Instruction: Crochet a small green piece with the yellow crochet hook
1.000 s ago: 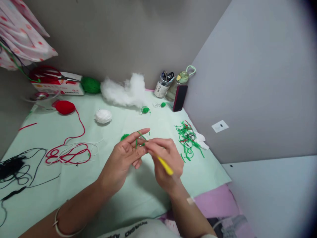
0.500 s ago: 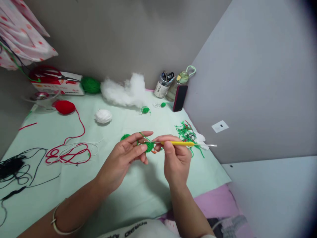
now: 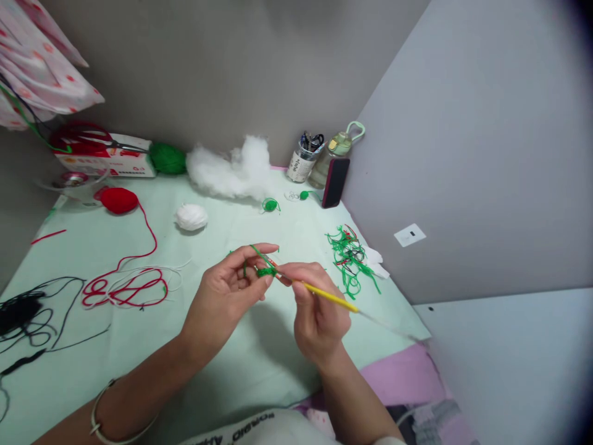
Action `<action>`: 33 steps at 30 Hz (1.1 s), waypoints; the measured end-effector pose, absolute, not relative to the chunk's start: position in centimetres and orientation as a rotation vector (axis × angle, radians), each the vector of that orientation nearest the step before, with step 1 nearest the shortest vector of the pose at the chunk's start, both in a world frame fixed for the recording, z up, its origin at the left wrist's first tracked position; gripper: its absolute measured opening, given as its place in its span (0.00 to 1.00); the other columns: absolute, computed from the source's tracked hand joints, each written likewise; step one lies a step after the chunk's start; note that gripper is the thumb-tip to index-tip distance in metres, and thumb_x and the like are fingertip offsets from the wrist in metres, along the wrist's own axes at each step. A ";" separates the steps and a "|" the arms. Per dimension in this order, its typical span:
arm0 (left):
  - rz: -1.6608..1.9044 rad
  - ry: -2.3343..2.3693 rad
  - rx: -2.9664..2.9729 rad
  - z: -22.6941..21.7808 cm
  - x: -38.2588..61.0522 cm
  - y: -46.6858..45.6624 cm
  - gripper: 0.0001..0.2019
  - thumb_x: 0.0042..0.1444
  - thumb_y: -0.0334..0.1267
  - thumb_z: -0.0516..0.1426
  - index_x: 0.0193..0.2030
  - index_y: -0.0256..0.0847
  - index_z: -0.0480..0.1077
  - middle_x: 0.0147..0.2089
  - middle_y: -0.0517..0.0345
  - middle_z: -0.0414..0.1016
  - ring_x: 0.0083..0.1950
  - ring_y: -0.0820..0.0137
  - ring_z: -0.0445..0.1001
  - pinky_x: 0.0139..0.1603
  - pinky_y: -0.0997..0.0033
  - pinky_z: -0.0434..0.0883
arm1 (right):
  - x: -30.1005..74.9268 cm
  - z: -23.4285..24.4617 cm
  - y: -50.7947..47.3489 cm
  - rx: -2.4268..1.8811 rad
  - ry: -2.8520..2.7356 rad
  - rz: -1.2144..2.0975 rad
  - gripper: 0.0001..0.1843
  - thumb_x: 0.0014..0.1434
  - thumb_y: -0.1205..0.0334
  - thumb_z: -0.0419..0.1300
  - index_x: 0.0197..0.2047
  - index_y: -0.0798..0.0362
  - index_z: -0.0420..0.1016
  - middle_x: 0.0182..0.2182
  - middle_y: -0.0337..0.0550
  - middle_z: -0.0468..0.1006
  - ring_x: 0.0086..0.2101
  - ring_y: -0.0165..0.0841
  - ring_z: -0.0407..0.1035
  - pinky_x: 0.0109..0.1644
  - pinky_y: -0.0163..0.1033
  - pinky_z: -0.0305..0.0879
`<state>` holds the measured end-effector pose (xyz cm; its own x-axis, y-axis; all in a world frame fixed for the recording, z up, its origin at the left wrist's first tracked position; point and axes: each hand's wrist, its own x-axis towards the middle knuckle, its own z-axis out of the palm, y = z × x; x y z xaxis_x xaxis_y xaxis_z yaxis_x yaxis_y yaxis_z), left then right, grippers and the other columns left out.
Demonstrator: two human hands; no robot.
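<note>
Between the thumb and fingers of my left hand (image 3: 231, 287) is a small green crochet piece (image 3: 266, 272), partly hidden by the fingers. Green yarn runs up over the raised index finger of that hand. My right hand (image 3: 322, 309) grips a crochet hook (image 3: 331, 298) by its yellow handle, and the hook's tip meets the green piece. The hook's far metal end slants down to the right, blurred. Something small and orange-red shows beside the piece; I cannot make out what it is.
Leftward lie a red yarn ball (image 3: 119, 201), a white yarn ball (image 3: 191, 217) and tangled black yarn (image 3: 21, 312). Behind are white stuffing (image 3: 227, 173), a pen cup (image 3: 300, 165), a bottle (image 3: 340, 145) and a phone (image 3: 336, 183). Yarn scraps (image 3: 349, 253) sit at right.
The hook has tilted, its far end swinging downward, and my right hand has lowered slightly. The green piece has turned in my left fingers and shows less of its surface.
</note>
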<state>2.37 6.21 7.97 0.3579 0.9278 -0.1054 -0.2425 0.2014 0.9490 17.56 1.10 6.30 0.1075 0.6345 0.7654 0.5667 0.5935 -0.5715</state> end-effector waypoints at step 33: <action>0.816 0.605 0.747 8.3 2.4 6.6 0.13 0.59 0.38 0.71 0.51 0.46 0.86 0.34 0.63 0.75 0.27 0.80 0.67 0.32 0.79 0.74 | 17.8 6.9 2.3 -1.021 -1.199 0.542 0.08 0.70 0.57 0.65 0.42 0.47 0.86 0.37 0.44 0.87 0.33 0.33 0.77 0.36 0.40 0.76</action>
